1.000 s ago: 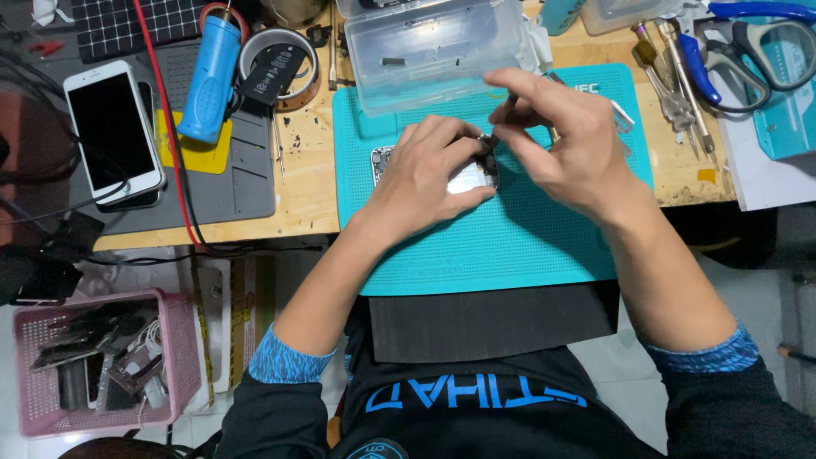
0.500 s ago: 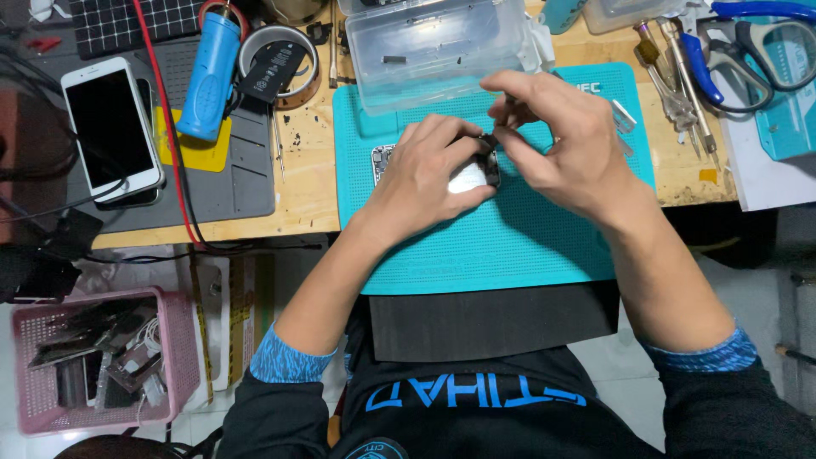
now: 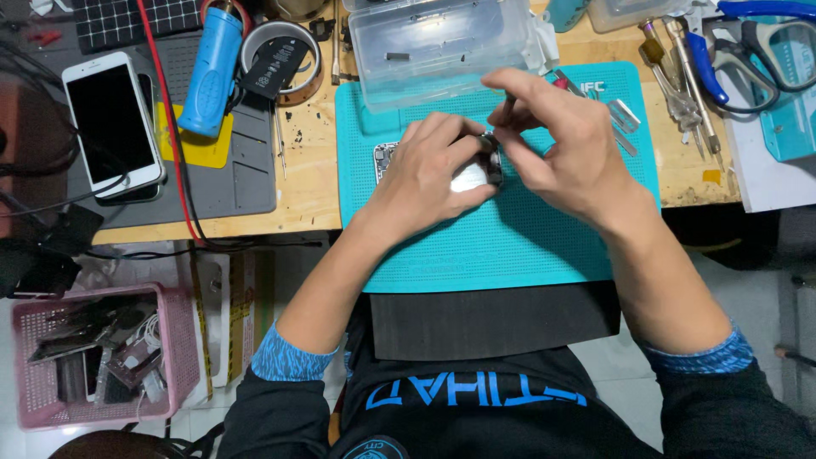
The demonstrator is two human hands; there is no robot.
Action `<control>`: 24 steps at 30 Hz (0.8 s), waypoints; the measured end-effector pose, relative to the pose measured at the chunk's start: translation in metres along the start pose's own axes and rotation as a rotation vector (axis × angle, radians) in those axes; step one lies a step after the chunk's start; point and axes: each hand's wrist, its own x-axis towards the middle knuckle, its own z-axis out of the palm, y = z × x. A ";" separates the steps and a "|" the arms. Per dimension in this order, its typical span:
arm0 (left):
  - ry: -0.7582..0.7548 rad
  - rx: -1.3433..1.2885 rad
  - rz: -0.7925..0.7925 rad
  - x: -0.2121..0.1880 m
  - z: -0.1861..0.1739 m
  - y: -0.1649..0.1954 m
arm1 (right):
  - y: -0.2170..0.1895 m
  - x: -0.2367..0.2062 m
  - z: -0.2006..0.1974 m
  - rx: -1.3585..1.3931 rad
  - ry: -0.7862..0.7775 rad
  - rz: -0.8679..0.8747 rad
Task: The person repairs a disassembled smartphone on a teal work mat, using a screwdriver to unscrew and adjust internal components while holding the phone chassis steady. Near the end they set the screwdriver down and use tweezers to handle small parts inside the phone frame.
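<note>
Wooden workbench (image 3: 314, 183), cluttered, with a teal work mat (image 3: 510, 246) laid across its front edge.

Item 1: left hand (image 3: 433, 174), palm down on the mat, fingers closed over a small silvery device (image 3: 473, 177) and pinning it flat. Only a pale patch and a dark corner of the device show between the two hands, near the mat's middle.

Item 2: right hand (image 3: 569, 149), fingers pinched together on a thin dark tool (image 3: 507, 109), its tip angled down toward the device's edge. What the tip touches is hidden.

Item 3: clear plastic box (image 3: 442, 47), at the mat's far edge, just behind the hands.

Item 4: white smartphone (image 3: 112, 123), face up on a grey mat (image 3: 246, 161) to the left, well apart.

Item 5: blue cylindrical tool (image 3: 211, 72) and a roll of tape (image 3: 280, 59), between phone and box.

Item 6: scissors and screwdrivers (image 3: 693, 72), far right.

Item 7: pink basket (image 3: 93, 357) of parts, below the bench.

Risk, as judged: the tool may slip off the device's edge if pressed at too steep an angle, scratching it or jabbing the left fingertips close beside. Any loosened small part could roll off the mat's front edge and drop to the floor.
</note>
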 end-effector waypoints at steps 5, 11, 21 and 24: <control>0.007 -0.028 0.011 -0.001 0.000 0.001 | 0.002 0.000 0.001 -0.109 0.056 0.038; 0.012 -0.018 -0.016 0.000 0.002 0.002 | 0.004 -0.003 0.001 -0.073 0.029 0.005; 0.012 -0.011 0.001 -0.001 0.001 0.001 | 0.003 -0.005 0.002 -0.030 0.001 0.015; 0.015 -0.001 -0.001 -0.001 0.001 0.001 | 0.003 -0.006 0.004 -0.051 0.012 0.022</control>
